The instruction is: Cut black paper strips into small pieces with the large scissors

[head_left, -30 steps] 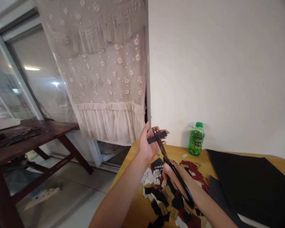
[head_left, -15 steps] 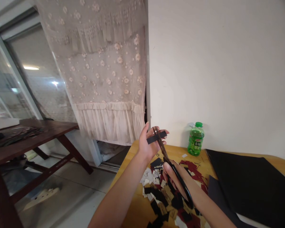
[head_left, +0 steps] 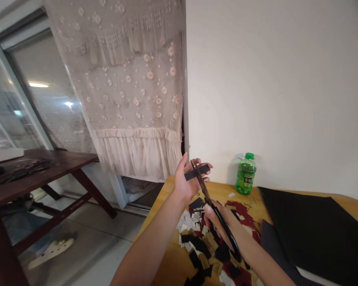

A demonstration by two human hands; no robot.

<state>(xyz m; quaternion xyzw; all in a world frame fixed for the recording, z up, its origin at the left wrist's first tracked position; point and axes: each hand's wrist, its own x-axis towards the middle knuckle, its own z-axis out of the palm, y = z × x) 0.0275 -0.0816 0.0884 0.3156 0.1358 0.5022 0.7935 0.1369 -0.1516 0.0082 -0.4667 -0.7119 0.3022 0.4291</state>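
Both forearms are bare and slender as far as they show; left hand (head_left: 185, 182) and right hand (head_left: 217, 222) are bare too, with long, thin fingers

light wood table (head_left: 171, 264) w/ rounded edge, under both hands. directly below the right hand (head_left: 216, 220), spreading twd the left hand (head_left: 186, 180): heap of cut scraps (head_left: 201, 242), black, dark red, white & tan, overlapping. beyond the right hand, by the wall: green bottle (head_left: 246, 174), upright, cap on. one white scrap (head_left: 232, 195) lies alone btwn bottle & heap. right of the right hand: big black sheets (head_left: 316, 230), flat, stacked, just beside the heap. well apart, far left of the left hand: dark wood table (head_left: 62, 163) w/ dark bits (head_left: 30, 167) on top, too small to tell what.
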